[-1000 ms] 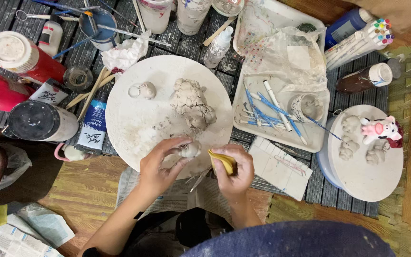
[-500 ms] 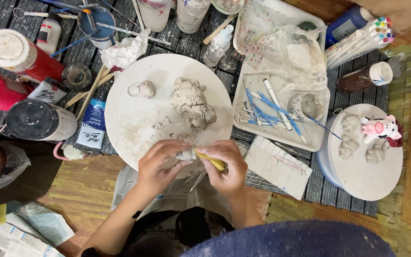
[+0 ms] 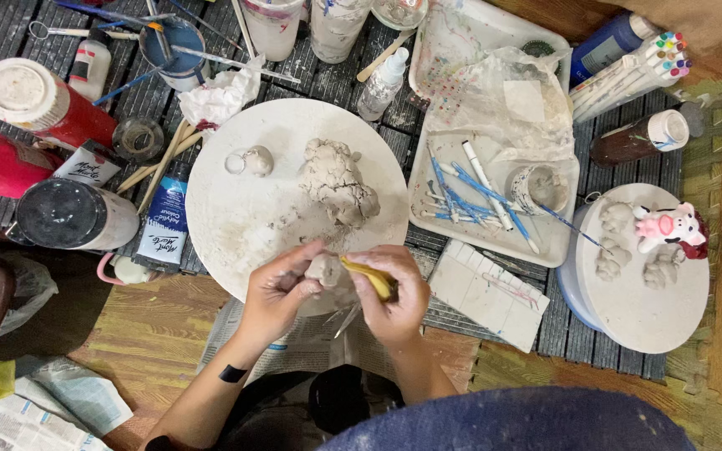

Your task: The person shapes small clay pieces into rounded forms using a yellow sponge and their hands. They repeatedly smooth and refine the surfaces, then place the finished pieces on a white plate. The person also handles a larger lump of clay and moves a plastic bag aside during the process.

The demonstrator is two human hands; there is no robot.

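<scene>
The left hand (image 3: 276, 288) pinches a small clay lump (image 3: 324, 268) to keep it steady, while the right hand (image 3: 400, 294) grips a yellow tool (image 3: 369, 276) pressed against it. The lump sits between both hands, over the round white board (image 3: 236, 217). At twelve o'clock lies a bigger clay pile (image 3: 338, 181).

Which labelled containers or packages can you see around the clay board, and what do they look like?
Blue paint tube with white label: lying at the board's left edge.
Red cylindrical can with pale lid: upper left, on its side.
Brown bottle with white cap: right, lying down.
Pack of coloured markers: top right.
</scene>
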